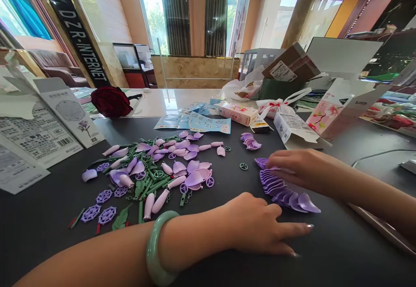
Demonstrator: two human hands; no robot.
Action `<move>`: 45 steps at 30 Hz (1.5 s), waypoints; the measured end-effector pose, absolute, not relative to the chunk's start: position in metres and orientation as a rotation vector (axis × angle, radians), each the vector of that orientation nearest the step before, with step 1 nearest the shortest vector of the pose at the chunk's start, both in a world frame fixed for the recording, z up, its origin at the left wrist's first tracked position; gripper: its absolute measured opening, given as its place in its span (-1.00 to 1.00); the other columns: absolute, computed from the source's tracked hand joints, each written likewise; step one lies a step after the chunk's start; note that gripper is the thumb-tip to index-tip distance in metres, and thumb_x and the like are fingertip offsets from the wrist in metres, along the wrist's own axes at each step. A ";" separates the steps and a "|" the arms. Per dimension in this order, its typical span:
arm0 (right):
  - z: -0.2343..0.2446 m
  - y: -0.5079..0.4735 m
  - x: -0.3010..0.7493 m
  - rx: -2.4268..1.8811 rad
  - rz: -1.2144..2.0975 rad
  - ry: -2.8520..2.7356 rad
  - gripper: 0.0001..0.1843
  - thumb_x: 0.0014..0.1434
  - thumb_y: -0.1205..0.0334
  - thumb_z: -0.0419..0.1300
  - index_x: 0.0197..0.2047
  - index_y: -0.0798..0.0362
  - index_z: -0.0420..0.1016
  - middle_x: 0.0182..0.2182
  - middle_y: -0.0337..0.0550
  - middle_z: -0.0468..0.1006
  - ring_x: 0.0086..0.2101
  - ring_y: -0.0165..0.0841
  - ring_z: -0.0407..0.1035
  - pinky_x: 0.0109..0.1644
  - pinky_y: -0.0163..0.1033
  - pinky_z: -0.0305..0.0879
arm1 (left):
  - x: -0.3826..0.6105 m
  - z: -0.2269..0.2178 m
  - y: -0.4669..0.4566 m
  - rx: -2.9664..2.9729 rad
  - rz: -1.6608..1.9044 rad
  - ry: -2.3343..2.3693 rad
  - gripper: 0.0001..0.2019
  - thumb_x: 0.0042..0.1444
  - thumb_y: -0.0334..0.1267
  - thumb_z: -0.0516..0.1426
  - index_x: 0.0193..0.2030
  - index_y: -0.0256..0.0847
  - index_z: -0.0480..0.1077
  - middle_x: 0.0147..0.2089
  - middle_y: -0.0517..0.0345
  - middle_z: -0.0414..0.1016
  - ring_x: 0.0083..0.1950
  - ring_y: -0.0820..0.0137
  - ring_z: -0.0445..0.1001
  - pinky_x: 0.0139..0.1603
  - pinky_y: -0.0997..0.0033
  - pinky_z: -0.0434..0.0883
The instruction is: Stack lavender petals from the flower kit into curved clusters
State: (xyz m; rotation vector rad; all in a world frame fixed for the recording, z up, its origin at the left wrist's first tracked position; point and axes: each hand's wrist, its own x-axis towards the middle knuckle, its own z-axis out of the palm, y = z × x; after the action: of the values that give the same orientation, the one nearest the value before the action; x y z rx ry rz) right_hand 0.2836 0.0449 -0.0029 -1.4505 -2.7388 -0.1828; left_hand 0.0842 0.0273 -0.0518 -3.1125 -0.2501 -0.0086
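Observation:
A curved row of overlapping purple plastic petals (271, 183) lies on the dark table in front of me. My right hand (294, 168) is at the far end of this row, fingers close together on a purple petal (261, 162); its fingertips are partly hidden. Nearer to me, my left hand (251, 222) wears a green bangle (152, 250) on the wrist. Its index finger and thumb point right, apart with nothing between them, just short of the row's near end. Beyond the row sit a small stack of lilac petals (251, 142) and a green wheel-shaped piece (243, 166).
To the left spreads a pile of green stems (151, 170), pink and purple pieces. Blue printed sheets (209, 123), a floral box (238, 113) and an opened white box (294, 129) stand behind. A large carton (48, 122) is at far left, near a dark red bundle (110, 101).

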 end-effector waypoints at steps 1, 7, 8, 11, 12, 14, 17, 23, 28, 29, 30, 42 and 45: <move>0.002 0.056 0.271 -1.430 -0.150 -2.794 -0.81 0.24 0.29 0.08 -0.21 0.01 0.54 -0.32 -0.15 0.59 -0.42 -0.35 0.47 -0.37 -0.26 0.31 | 0.084 -0.051 0.028 -3.124 0.000 -0.257 -0.46 0.33 0.11 -0.14 0.38 0.05 0.00 -0.09 0.12 0.48 -0.26 0.31 0.52 -0.55 0.38 0.27; -0.005 0.123 0.207 -1.301 -0.099 -2.866 -0.74 0.20 0.18 0.20 -0.04 0.02 0.51 -0.02 0.01 0.53 -0.13 -0.17 0.46 -0.12 -0.14 0.32 | 0.081 -0.051 0.030 -3.194 -0.015 -0.283 -0.46 0.32 0.10 -0.13 0.37 0.00 0.04 -0.03 0.08 0.47 -0.21 0.27 0.52 -0.51 0.36 0.32; -0.010 0.131 0.201 -1.282 -0.080 -2.866 -0.73 0.20 0.19 0.20 -0.04 0.03 0.51 -0.03 0.01 0.53 -0.16 -0.19 0.46 -0.15 -0.17 0.32 | 0.081 -0.052 0.030 -3.203 -0.029 -0.277 -0.46 0.32 0.10 -0.12 0.36 -0.01 0.06 -0.03 0.08 0.47 -0.20 0.27 0.52 -0.50 0.36 0.33; -0.022 0.147 0.188 -1.229 -0.047 -2.880 -0.81 0.17 0.30 0.17 -0.14 0.08 0.54 -0.19 -0.02 0.58 -0.27 -0.26 0.47 -0.23 -0.24 0.29 | 0.080 -0.053 0.030 -3.231 -0.064 -0.273 -0.47 0.32 0.09 -0.11 0.36 -0.04 0.08 -0.03 0.07 0.47 -0.17 0.27 0.53 -0.45 0.37 0.35; -0.025 0.149 0.186 -1.213 -0.046 -2.888 -0.84 0.16 0.33 0.16 -0.20 0.09 0.54 -0.24 -0.04 0.58 -0.30 -0.28 0.46 -0.25 -0.25 0.28 | 0.079 -0.053 0.030 -3.240 -0.065 -0.280 -0.46 0.32 0.08 -0.10 0.36 -0.04 0.08 -0.03 0.06 0.47 -0.17 0.26 0.53 -0.44 0.36 0.36; -0.027 0.150 0.185 -1.193 -0.055 -2.885 -0.85 0.13 0.38 0.14 -0.26 0.09 0.53 -0.29 -0.06 0.58 -0.35 -0.31 0.45 -0.26 -0.26 0.26 | 0.079 -0.053 0.031 -3.254 -0.061 -0.293 -0.45 0.31 0.09 -0.10 0.36 -0.04 0.07 -0.04 0.05 0.47 -0.17 0.25 0.53 -0.43 0.35 0.37; -0.023 0.147 0.190 -1.205 -0.073 -2.809 -0.82 0.16 0.34 0.11 -0.23 0.06 0.53 -0.29 -0.09 0.60 -0.34 -0.32 0.45 -0.25 -0.27 0.26 | 0.080 -0.055 0.032 -3.284 -0.078 -0.297 -0.45 0.32 0.11 -0.15 0.37 -0.03 0.05 -0.05 0.03 0.47 -0.18 0.22 0.52 -0.44 0.32 0.39; -0.004 0.156 0.230 -1.555 -0.142 -2.138 -0.78 0.13 0.25 0.11 -0.26 0.02 0.58 -0.37 -0.13 0.62 -0.31 -0.24 0.48 -0.18 -0.18 0.28 | 0.081 -0.058 0.033 -3.270 -0.042 -0.304 -0.44 0.32 0.12 -0.17 0.38 -0.02 0.02 0.01 0.04 0.43 -0.15 0.21 0.51 -0.44 0.30 0.39; -0.006 0.167 0.281 -1.761 -0.052 -1.884 -0.81 0.05 0.20 0.14 -0.35 0.04 0.58 -0.43 -0.06 0.61 -0.33 -0.15 0.50 -0.23 -0.10 0.32 | 0.081 -0.053 0.031 -3.262 -0.002 -0.326 -0.44 0.33 0.12 -0.19 0.38 -0.01 0.03 0.03 0.04 0.44 -0.11 0.22 0.52 -0.42 0.33 0.38; -0.009 0.166 0.289 -1.800 0.003 -1.864 -0.80 0.05 0.18 0.15 -0.36 0.03 0.58 -0.43 -0.07 0.62 -0.32 -0.14 0.50 -0.23 -0.08 0.33 | 0.081 -0.052 0.031 -3.261 0.014 -0.339 -0.44 0.33 0.13 -0.20 0.38 -0.01 0.03 0.03 0.04 0.44 -0.10 0.23 0.52 -0.41 0.34 0.38; -0.013 0.165 0.296 -1.836 0.061 -1.851 -0.80 0.05 0.16 0.15 -0.36 0.02 0.59 -0.42 -0.07 0.63 -0.31 -0.12 0.50 -0.22 -0.07 0.34 | 0.081 -0.051 0.031 -3.259 0.028 -0.347 -0.44 0.33 0.12 -0.20 0.38 -0.02 0.03 0.04 0.05 0.44 -0.08 0.23 0.52 -0.40 0.35 0.39; -0.023 0.169 0.310 -1.889 0.333 -2.080 -0.82 -0.05 0.16 0.24 -0.38 -0.02 0.65 -0.42 -0.21 0.66 -0.28 -0.14 0.52 -0.18 -0.11 0.38 | 0.080 -0.046 0.029 -3.247 0.048 -0.373 -0.45 0.34 0.11 -0.23 0.37 -0.03 0.06 0.08 0.05 0.42 -0.09 0.25 0.52 -0.43 0.36 0.36; -0.013 0.175 0.302 -1.848 0.207 -2.156 -0.76 -0.04 0.13 0.25 -0.30 -0.01 0.66 -0.42 -0.17 0.66 -0.32 -0.15 0.51 -0.23 -0.10 0.35 | 0.081 -0.047 0.029 -3.259 0.060 -0.361 -0.45 0.35 0.11 -0.27 0.37 -0.03 0.05 0.06 0.05 0.43 -0.08 0.24 0.52 -0.43 0.34 0.36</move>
State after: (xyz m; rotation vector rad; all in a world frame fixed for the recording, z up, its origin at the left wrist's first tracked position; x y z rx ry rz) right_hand 0.3020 0.1753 -0.0132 -1.8482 -2.1558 0.2067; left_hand 0.0810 0.0295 -0.0466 -3.2587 -0.3607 0.0604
